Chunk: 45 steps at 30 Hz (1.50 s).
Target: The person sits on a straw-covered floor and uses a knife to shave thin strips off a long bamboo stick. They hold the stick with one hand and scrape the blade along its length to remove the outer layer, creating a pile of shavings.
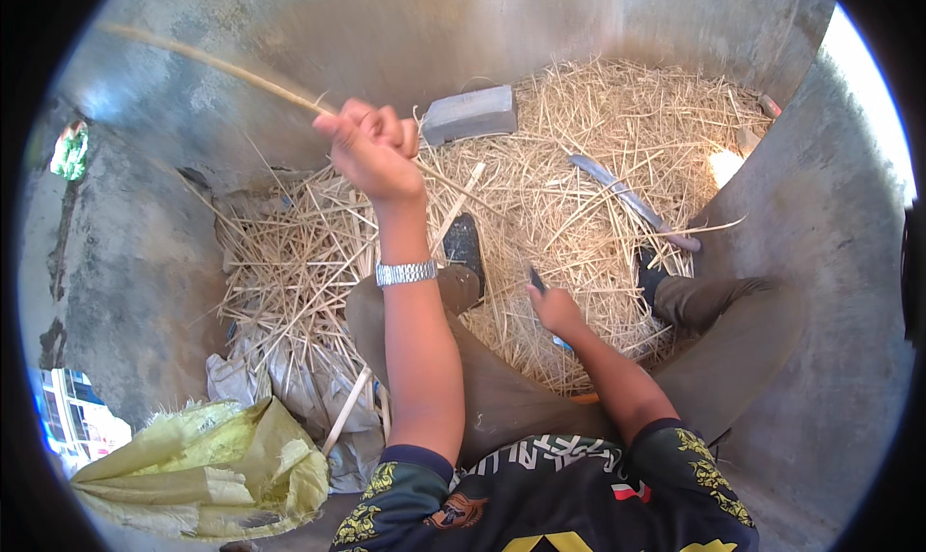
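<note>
There's 1 held stick point(222, 65), 1 sm knife point(536, 280), 1 machete point(617, 187), 1 gry blk point(471, 115) & 2 shoes point(465, 248).

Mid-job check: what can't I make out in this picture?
Head view, all:
Handle of the dark tool: covered by the right hand.
Upper end of the long strip: faint, near the dark lens rim.
Its lower end: lost against similar-coloured straw.
Underside of the silver wristband: hidden by the wrist.

A tan stick point(227, 67) at 10 o'clock, grey block point(471, 114) at 12, golden straw point(608, 108) at 1 and yellow-green sack point(222, 470) at 8 frame a black shirt point(564, 504), gold scrollwork sleeved, at 6.
</note>
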Each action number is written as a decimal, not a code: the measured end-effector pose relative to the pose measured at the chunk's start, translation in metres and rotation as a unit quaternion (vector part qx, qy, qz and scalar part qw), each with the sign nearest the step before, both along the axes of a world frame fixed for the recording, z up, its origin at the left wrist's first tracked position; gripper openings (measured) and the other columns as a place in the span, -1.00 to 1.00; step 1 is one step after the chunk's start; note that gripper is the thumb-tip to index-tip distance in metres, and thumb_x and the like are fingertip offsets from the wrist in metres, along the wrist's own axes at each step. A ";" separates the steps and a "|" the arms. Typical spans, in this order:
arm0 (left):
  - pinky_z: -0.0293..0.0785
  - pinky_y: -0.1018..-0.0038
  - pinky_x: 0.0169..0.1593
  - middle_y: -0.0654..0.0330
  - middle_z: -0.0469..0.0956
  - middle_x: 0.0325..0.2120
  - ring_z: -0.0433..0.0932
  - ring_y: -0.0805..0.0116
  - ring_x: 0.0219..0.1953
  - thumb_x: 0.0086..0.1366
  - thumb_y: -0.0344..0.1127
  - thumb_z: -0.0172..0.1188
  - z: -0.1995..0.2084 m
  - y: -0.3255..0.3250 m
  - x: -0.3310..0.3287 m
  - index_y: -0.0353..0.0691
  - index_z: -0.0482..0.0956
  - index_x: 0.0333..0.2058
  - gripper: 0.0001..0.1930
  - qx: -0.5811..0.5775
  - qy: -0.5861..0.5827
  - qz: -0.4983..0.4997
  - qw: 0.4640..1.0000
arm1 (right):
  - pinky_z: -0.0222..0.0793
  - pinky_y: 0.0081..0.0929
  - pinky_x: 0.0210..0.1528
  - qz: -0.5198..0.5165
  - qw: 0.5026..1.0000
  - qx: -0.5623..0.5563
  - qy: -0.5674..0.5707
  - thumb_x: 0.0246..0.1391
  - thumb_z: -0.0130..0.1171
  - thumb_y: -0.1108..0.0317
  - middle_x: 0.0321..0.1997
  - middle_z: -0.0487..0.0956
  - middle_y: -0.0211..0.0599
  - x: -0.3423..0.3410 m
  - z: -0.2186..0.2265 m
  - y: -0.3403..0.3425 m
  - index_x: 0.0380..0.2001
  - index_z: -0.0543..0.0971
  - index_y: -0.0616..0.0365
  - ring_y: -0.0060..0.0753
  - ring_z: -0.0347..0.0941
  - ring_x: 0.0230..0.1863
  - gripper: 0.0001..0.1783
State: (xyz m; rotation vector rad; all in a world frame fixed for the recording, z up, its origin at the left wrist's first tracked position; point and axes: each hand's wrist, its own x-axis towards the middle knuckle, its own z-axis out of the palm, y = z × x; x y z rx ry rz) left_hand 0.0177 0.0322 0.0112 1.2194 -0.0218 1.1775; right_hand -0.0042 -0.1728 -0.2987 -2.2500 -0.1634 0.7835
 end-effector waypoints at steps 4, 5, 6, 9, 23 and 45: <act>-0.26 0.57 -0.65 0.45 -0.05 -0.74 -0.19 0.62 -0.71 0.29 0.53 -0.19 0.006 0.001 -0.001 0.00 0.03 -0.56 -0.32 -0.017 -0.002 0.017 1.000 | 0.44 -0.03 -0.23 -0.025 0.997 0.025 -0.068 0.21 -0.06 -0.40 -0.51 0.59 0.26 0.022 -0.012 -0.010 -0.48 0.64 0.46 0.19 0.59 -0.39 -0.08; -0.26 0.58 -0.65 0.45 -0.06 -0.75 -0.20 0.61 -0.71 0.29 0.54 -0.20 0.006 0.001 0.001 0.00 0.03 -0.56 -0.31 -0.022 0.001 0.025 0.999 | 0.41 -0.06 -0.36 -0.036 0.994 0.068 -0.082 0.22 -0.07 -0.41 -0.66 0.52 0.08 0.034 -0.004 -0.005 -0.63 0.59 0.42 0.06 0.51 -0.55 -0.07; -0.26 0.57 -0.65 0.45 -0.06 -0.75 -0.20 0.61 -0.71 0.29 0.55 -0.20 0.006 0.003 0.000 0.00 0.03 -0.56 -0.31 -0.017 0.002 0.023 1.000 | 0.37 -0.11 -0.39 -0.030 0.990 0.105 -0.085 0.23 -0.08 -0.40 -0.66 0.50 -0.01 0.042 0.027 0.000 -0.65 0.54 0.35 -0.06 0.47 -0.57 -0.11; -0.27 0.57 -0.65 0.45 -0.07 -0.75 -0.20 0.61 -0.72 0.28 0.56 -0.22 0.005 0.006 -0.003 0.00 0.02 -0.56 -0.31 -0.009 0.014 0.005 1.000 | 0.23 -0.32 -0.55 -0.081 0.952 0.281 -0.086 0.30 -0.06 -0.31 -0.69 0.34 -0.34 0.047 0.109 0.016 -0.66 0.41 0.19 -0.46 0.28 -0.65 -0.25; -0.29 0.57 -0.67 0.45 -0.07 -0.78 -0.18 0.59 -0.74 0.26 0.59 -0.28 0.004 0.009 -0.005 0.04 -0.03 -0.57 -0.30 -0.026 0.039 0.135 0.990 | 0.40 0.03 -0.15 -0.016 0.994 0.106 -0.007 0.35 -0.27 -0.28 -0.43 0.58 0.28 -0.008 -0.010 0.024 -0.56 0.57 0.39 0.23 0.55 -0.31 -0.13; -0.22 0.61 -0.70 0.45 -0.06 -0.75 -0.13 0.64 -0.73 0.29 0.55 -0.22 0.010 0.003 0.000 0.00 0.02 -0.58 -0.31 -0.031 0.022 0.107 0.993 | 0.17 -0.50 -0.70 -0.190 0.775 0.601 -0.048 0.28 0.10 0.30 -0.66 0.36 -0.50 0.024 0.190 0.036 -0.44 0.38 0.10 -0.63 0.22 -0.74 -0.78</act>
